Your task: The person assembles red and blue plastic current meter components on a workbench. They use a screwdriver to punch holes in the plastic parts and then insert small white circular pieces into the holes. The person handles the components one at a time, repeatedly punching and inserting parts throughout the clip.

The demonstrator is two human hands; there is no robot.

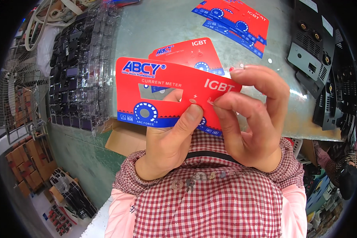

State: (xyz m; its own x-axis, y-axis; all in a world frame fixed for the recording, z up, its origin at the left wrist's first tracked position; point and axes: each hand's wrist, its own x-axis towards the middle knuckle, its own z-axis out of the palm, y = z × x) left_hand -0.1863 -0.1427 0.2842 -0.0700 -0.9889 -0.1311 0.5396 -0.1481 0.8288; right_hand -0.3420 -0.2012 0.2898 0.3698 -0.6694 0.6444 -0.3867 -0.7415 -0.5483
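A thin red and blue front-panel overlay (174, 71) with a rectangular window and round cut-outs is held up, tilted, above the bench. My left hand (166, 146) grips it from below, thumb on the printed face and fingers behind, partly visible through the window. My right hand (258, 119) is at its right part, thumb and forefinger pinched against the face beside a small hole; what lies between those tips is too small to make out. Another finger curls by the top edge. A second red overlay (210, 49) lies on the bench just behind.
More red and blue overlays (242, 23) are stacked at the far side of the grey bench (154, 20). Plastic-wrapped dark parts (73, 71) cover its left side. Black vented panels (307, 47) lie at the right. A fan (18, 87) stands at far left; another person (345, 174) is at right.
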